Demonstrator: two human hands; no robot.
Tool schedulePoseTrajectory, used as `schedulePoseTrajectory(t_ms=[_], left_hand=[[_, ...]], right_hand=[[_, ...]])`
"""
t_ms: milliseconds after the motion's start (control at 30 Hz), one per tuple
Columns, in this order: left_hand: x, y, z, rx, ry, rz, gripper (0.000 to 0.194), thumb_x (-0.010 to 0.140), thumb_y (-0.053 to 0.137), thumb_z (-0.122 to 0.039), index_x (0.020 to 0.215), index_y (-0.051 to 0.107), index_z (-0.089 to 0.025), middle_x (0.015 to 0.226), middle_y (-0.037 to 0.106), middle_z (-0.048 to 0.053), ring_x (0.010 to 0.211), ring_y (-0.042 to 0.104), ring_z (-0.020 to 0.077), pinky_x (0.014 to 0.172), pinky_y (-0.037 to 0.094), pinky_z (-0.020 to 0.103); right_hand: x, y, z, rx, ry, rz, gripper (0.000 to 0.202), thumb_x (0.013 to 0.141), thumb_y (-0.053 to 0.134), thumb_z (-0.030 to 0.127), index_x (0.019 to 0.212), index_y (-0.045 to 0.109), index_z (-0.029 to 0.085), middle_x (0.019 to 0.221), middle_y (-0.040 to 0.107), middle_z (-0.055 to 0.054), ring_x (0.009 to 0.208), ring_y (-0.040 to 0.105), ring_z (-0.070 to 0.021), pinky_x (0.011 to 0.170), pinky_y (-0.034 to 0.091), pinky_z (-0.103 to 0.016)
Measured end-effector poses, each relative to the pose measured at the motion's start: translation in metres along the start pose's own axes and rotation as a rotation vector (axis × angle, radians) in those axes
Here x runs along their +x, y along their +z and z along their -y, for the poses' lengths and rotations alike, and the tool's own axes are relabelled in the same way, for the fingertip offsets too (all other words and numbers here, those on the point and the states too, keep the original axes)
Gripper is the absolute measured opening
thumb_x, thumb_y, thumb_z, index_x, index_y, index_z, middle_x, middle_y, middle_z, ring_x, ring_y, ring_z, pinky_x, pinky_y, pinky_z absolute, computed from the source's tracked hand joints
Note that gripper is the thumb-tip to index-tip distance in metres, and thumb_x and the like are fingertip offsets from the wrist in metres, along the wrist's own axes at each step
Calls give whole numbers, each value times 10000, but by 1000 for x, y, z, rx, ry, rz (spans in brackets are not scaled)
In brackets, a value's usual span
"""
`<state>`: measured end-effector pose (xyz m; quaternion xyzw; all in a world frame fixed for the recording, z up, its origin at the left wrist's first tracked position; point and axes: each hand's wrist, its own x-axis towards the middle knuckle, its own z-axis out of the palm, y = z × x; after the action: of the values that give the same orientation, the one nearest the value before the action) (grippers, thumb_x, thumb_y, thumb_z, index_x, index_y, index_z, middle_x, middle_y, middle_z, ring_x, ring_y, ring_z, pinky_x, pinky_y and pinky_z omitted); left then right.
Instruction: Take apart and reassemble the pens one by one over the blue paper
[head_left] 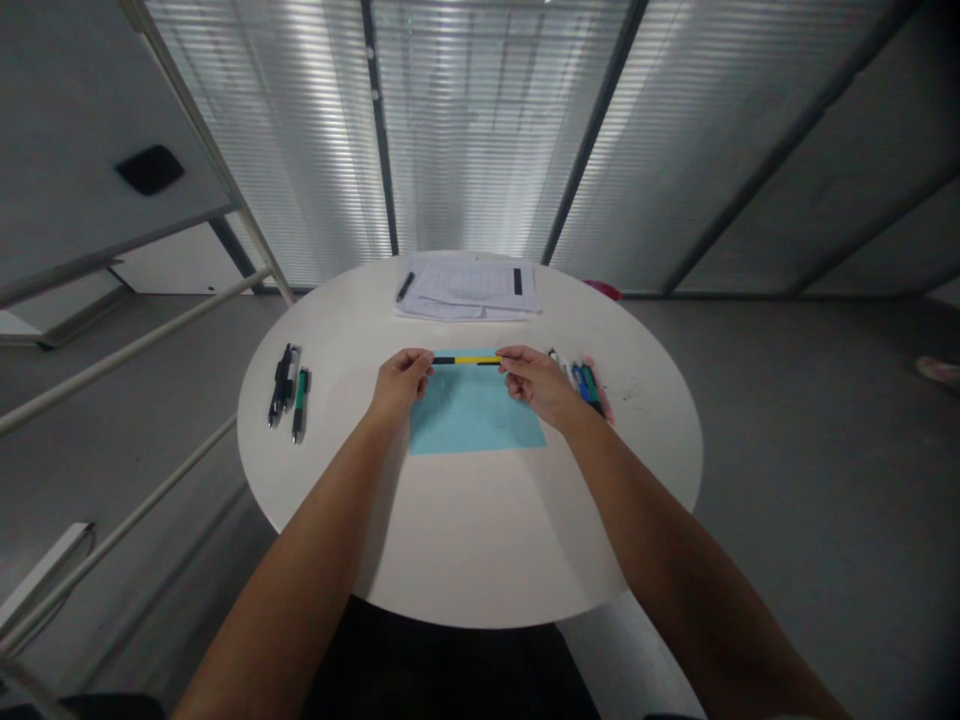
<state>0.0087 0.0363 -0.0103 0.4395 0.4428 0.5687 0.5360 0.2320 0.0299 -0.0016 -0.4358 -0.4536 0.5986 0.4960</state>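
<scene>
A yellow and black pen [471,360] is held level between my two hands, over the far edge of a light blue sheet [480,415]. My left hand [405,380] pinches its black left end. The right end is between the fingers of my right hand [538,380]. The blue sheet lies flat on the round white table [487,550]. Just right of my right hand are blue and green pens [589,385], partly hidden by the hand and forearm.
Papers [469,288] with a black pen [405,287] on them lie at the table's far side. At the left are dark pens [281,385] and a green pen [300,405]. A pale metal railing [142,345] runs left of the table.
</scene>
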Motion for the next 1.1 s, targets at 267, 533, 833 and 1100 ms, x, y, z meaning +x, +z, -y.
schedulePoseTrajectory(t_ms=[267,533,833,1100], left_hand=[[0,-1,0,-19,-14,38,255,676,718,-354,799,605,-161,649,541,-16,466,414,51,396,243,180],[0,-2,0,-12,-7,39,271,656,731,-323,839,625,-154,661,550,-15,460,408,50,391,242,184],[1,-2,2,-19,-15,3,273,686,713,-389,772,599,-157,678,562,-8,452,412,45,381,253,185],[1,-2,2,-22,6,36,255,681,725,-352,803,623,-152,690,568,-5,456,406,44,383,256,186]], right_hand=[[1,2,0,-13,38,-33,339,670,730,422,903,611,206,711,574,38,446,431,-42,399,268,-197],[3,-1,-4,5,34,-8,346,719,696,484,899,620,198,644,537,41,429,421,-46,397,264,-197],[2,-1,-2,-2,13,-49,320,687,732,421,894,626,202,723,579,31,449,446,-44,397,286,-196],[1,0,-2,12,39,-11,337,705,714,442,912,620,193,664,548,42,427,436,-45,387,276,-194]])
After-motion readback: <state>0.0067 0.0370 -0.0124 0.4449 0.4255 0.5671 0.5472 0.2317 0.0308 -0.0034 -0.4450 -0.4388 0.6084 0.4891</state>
